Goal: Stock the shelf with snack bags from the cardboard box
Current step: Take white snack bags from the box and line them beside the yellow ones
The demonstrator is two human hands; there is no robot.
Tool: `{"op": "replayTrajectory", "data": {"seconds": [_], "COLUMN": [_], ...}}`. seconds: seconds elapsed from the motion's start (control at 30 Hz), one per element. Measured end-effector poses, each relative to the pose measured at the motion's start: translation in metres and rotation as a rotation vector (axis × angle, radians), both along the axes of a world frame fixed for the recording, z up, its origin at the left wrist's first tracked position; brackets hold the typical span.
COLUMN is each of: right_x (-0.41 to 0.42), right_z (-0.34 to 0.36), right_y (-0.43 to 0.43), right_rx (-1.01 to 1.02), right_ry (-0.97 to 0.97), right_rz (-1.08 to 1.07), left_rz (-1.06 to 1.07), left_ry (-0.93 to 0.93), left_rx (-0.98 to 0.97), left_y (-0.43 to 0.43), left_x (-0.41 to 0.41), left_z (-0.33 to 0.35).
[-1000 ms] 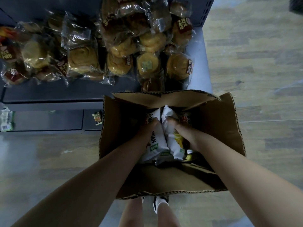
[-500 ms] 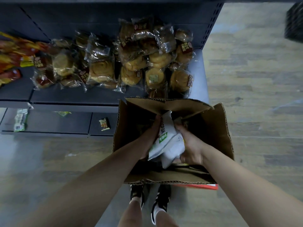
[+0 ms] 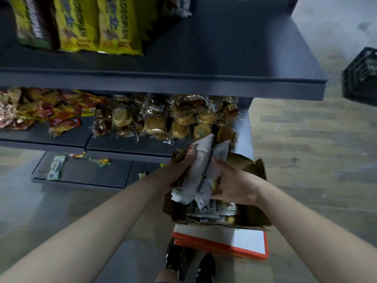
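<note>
Nearest, the cardboard box (image 3: 259, 213) sits on an orange-edged board (image 3: 220, 245) at the person's feet. Its flaps are open, more packets (image 3: 221, 211) lie inside, and it stands close under the shelving, which keeps each reach short. Above its mouth the left hand (image 3: 179, 170) and right hand (image 3: 234, 184) are clamped on a bundle of white snack bags (image 3: 201, 160), squeezing from either side, likely so several slippery bags travel together. Beyond, the lower shelf (image 3: 67, 137) is crowded with bun packets (image 3: 159, 121). The upper shelf (image 3: 224, 58) has bare space right of the yellow packets (image 3: 98, 23), a probable destination.
</note>
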State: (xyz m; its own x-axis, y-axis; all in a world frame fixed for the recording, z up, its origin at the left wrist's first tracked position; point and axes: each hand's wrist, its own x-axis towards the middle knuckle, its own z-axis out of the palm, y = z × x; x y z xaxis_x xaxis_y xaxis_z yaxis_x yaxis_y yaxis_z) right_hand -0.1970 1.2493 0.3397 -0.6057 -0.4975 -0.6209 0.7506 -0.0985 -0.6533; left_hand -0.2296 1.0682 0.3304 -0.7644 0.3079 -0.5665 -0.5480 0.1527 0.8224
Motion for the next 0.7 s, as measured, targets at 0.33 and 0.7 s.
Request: {"op": "replayTrajectory", "data": {"seconds": [0.33, 0.7], "right_x": [-0.014, -0.067], "right_z": [0.105, 0.197], "right_y": [-0.053, -0.035], "right_rx": [0.229, -0.008], "right_ry": [0.542, 0.596], "right_rz": [-0.082, -0.505], "left_rz": [0.310, 0.082], "left_ry": [0.301, 0.666], "left_rx": [0.028, 0.252], "left_y": [-0.004, 0.002], "left_x": [0.000, -0.024], "left_z": [0.107, 0.207]}}
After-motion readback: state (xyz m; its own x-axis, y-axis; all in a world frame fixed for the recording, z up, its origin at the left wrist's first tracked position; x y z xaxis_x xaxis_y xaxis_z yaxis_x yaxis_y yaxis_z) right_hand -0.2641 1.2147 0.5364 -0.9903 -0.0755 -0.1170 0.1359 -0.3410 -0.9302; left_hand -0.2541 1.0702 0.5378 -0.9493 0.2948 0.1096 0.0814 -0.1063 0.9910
